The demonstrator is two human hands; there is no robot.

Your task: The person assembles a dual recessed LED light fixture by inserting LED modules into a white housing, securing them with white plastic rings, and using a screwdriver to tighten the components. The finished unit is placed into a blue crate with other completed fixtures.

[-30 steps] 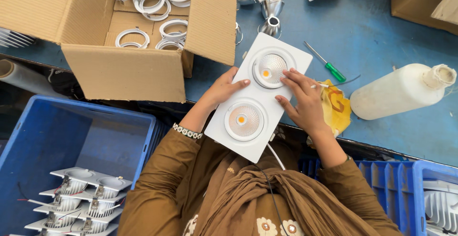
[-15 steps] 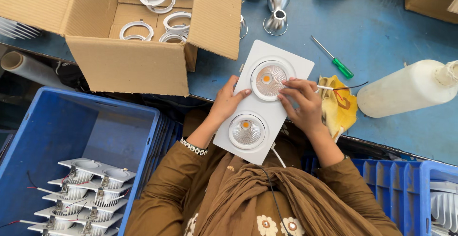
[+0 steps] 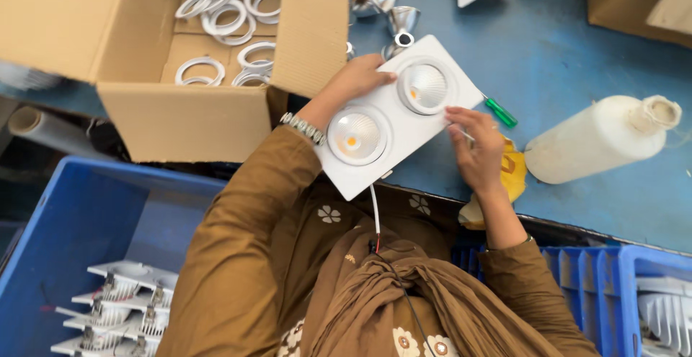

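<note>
- Right now my left hand (image 3: 353,83) has a grip on the far long edge of the white twin downlight (image 3: 395,115), fingers closed over the rim just beside the upper lamp.
- My right hand (image 3: 477,151) is at the fixture's right edge, fingertips touching the white plate and loosely curled; whether it pinches anything small there, I cannot tell.
- That fixture is a white rectangle with two round lamps, tilted on a diagonal, lifted over the near edge of the blue counter (image 3: 577,61) in front of my chest.
- A thin white wire (image 3: 375,216) hangs from its lower edge down toward my brown clothing.
- Just beyond my right hand lies a green-handled screwdriver (image 3: 499,112), and under my wrist sits a yellow cloth (image 3: 513,173).
- Further right a white plastic bottle (image 3: 598,140) lies on its side on the counter.
- Near my left arm stands an open cardboard box (image 3: 180,112) holding white rings (image 3: 231,18).
- Past the fixture, shiny metal reflector cones (image 3: 389,3) cluster on the counter.
- Below left, a blue crate (image 3: 79,213) holds stacked white fixtures (image 3: 115,306).
</note>
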